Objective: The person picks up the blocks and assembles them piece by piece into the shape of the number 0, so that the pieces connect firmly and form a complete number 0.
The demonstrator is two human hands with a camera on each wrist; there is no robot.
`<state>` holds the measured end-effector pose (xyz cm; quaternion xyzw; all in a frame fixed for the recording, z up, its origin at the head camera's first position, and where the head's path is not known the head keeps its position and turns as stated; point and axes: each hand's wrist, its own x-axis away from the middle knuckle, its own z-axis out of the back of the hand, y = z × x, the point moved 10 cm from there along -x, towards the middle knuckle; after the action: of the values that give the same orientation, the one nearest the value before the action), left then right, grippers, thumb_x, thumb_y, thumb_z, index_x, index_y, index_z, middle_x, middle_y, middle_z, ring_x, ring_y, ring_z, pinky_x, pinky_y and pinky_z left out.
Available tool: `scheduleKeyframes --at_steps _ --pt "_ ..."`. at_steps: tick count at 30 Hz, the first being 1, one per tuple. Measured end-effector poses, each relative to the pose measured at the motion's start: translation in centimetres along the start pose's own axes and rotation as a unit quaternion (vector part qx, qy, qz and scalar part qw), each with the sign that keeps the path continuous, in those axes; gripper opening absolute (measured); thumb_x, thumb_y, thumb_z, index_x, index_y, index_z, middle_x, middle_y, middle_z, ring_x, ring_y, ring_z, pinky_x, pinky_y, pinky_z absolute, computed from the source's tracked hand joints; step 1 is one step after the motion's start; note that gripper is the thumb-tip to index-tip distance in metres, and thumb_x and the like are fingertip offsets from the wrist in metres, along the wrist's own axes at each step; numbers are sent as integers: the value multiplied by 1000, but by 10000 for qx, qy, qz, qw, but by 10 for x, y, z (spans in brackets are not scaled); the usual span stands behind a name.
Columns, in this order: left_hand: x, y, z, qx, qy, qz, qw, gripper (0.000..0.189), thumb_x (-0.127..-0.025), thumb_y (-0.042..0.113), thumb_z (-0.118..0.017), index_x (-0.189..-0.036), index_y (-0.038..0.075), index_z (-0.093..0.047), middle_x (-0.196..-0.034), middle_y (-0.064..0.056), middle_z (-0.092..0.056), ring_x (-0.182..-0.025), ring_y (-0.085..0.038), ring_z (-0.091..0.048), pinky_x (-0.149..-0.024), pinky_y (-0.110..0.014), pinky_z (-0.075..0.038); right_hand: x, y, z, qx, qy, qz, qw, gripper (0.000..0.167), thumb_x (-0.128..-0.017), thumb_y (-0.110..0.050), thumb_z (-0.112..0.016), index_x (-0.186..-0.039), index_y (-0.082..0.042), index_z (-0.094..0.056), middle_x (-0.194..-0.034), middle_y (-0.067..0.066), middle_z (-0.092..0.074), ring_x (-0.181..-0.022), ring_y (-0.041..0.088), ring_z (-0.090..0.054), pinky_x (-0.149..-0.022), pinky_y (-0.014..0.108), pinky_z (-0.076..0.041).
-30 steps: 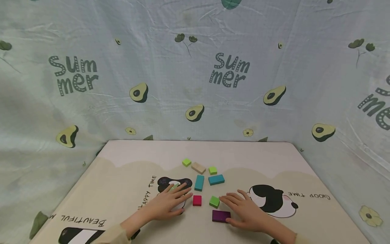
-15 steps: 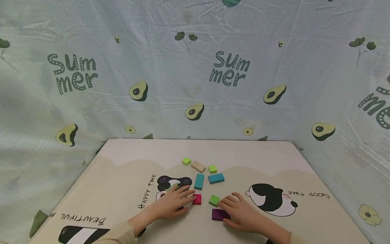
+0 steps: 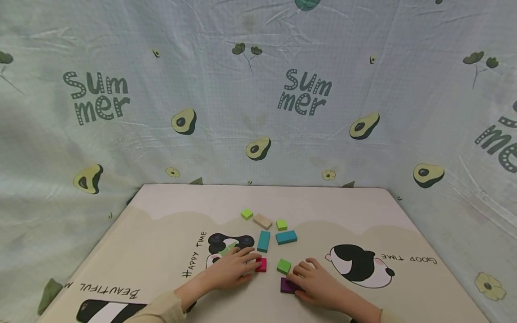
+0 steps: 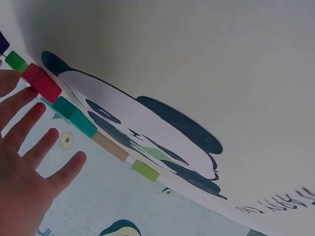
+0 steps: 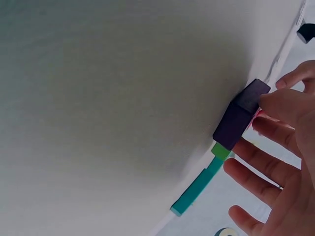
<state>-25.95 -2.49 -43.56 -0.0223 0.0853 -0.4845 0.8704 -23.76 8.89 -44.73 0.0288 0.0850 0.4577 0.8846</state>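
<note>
My left hand (image 3: 232, 268) has its fingers spread low over the table, and fingertips touch the red block (image 3: 263, 264); in the left wrist view that red block (image 4: 43, 82) lies by the thumb and index finger. My right hand (image 3: 319, 283) grips the right end of a flat purple block (image 3: 286, 285), fingers bent over it and thumb at its near side. In the right wrist view, the thumb is against the purple block (image 5: 238, 115). A green block (image 3: 284, 266) lies just beyond the purple one. The purple block's right end is hidden by the hand.
Farther back lie two teal blocks (image 3: 264, 241), a plain wooden block (image 3: 263, 221) and two lime blocks (image 3: 281, 224). The table mat (image 3: 161, 233) bears printed animals and words. A patterned cloth (image 3: 220, 89) hangs behind and at the sides.
My left hand has moved right, from beside the red block onto its left side. My right hand has slid left over the purple block, its fingers bending more. The blocks stay put.
</note>
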Motion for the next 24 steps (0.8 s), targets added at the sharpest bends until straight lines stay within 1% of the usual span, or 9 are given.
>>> scheduleKeyframes --at_steps 4,8,10,14,17,24 --pt "-3 2 2 -130 89 -83 9998 30 -87 26 -55 -116 20 -58 -120 5 -57 -116 -18 -48 -88 -41 -44 0 -1 -2 53 -125 -17 9999 30 -82 -36 -60 -110 -26 -53 -97 -9 -56 -96 12 -50 -87 40 -39" --pt "-6 1 1 -104 49 -40 9999 27 -87 24 -55 -114 22 -60 -117 6 -58 -112 -15 -50 -87 -38 -45 -1 -2 -2 103 -110 3 9999 33 -80 -37 -62 -110 -26 -53 -96 -9 -55 -95 12 -50 -86 39 -39" --pt "-7 0 0 -87 38 -12 10000 26 -87 24 -55 -113 22 -60 -115 7 -59 -110 -14 -50 -87 -37 -45 -2 -2 -2 140 -67 40 9999 36 -79 -38 -64 -111 -25 -52 -96 -9 -55 -95 12 -50 -86 39 -40" --pt "-9 0 1 -167 101 -16 9998 25 -86 24 -56 -111 23 -61 -113 8 -60 -108 -13 -52 -86 -35 -45 -3 -2 -2 70 -107 49 9999 39 -78 -39 -64 -113 -25 -52 -96 -8 -55 -95 13 -51 -84 38 -40" --pt "-10 1 2 -200 133 -10 9997 24 -86 24 -57 -110 23 -62 -111 8 -60 -108 -13 -52 -86 -35 -45 -4 -2 -2 -31 -115 56 9999 39 -78 -38 -64 -113 -25 -53 -95 -9 -55 -93 12 -50 -83 37 -40" --pt "-12 1 6 -97 134 39 9999 22 -84 23 -59 -106 22 -64 -108 7 -62 -105 -13 -53 -87 -34 -44 -6 -3 0 -141 -45 116 9998 36 -79 -35 -63 -113 -24 -54 -95 -9 -56 -90 10 -48 -81 34 -38"
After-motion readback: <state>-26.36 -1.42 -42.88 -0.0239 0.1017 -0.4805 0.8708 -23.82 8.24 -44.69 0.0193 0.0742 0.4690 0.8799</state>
